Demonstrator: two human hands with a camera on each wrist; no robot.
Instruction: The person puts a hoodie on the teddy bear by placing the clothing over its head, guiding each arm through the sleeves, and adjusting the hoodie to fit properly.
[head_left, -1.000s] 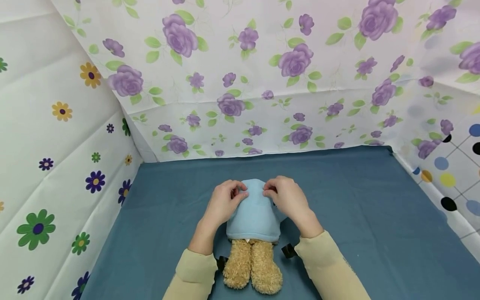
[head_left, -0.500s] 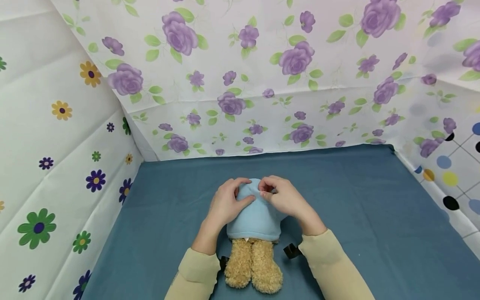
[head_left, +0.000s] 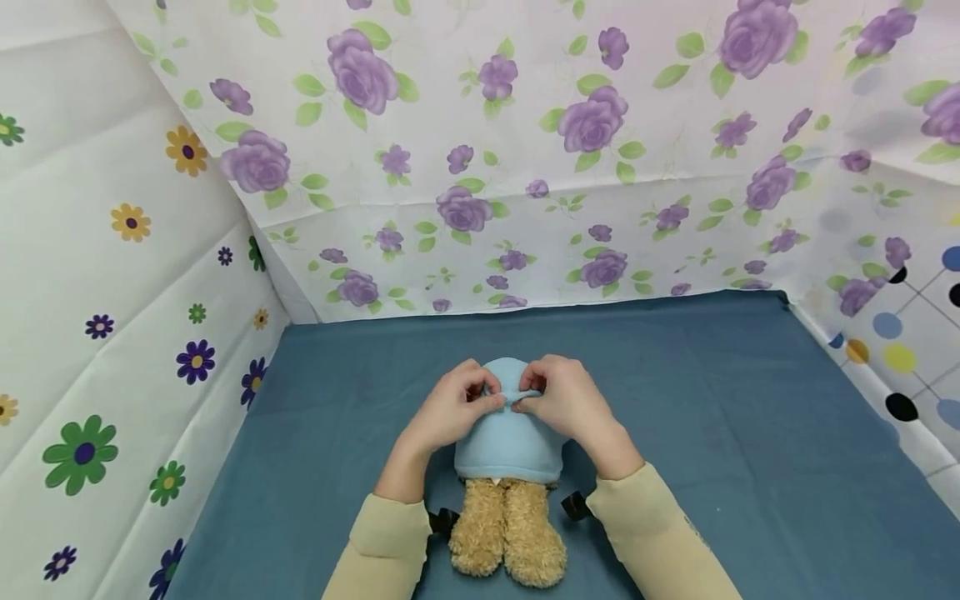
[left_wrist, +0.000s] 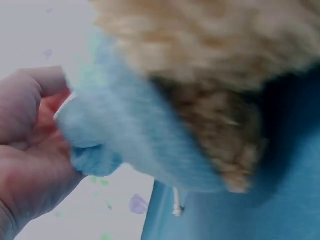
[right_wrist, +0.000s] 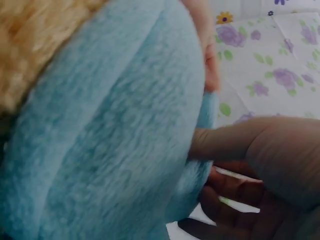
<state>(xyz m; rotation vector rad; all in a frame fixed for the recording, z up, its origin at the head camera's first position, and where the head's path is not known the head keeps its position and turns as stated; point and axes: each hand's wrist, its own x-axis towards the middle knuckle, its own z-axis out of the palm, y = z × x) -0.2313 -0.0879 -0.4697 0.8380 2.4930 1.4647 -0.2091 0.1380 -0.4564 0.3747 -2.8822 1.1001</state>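
Note:
A plush toy with curly tan fur lies on the blue cloth, its two legs toward me. A light blue fleece garment covers its upper part; a white cord hangs from it in the left wrist view. My left hand pinches the fleece between thumb and fingers, left of the middle. Close by on the right, my right hand pinches it too, its thumb against the fabric in the right wrist view. A small fold of fleece rises between both hands. The toy's head and arms cannot be made out.
The blue tablecloth spreads around the toy. Behind it hangs a white sheet with purple roses. A daisy-print sheet stands at the left, a dotted one at the right. Black wrist straps show near the sleeves.
My hands first stood apart at the garment's top. The left then spread over the fleece and has drawn back into a pinch. Both thumbs are now closer together and lower, bunching the fleece between them.

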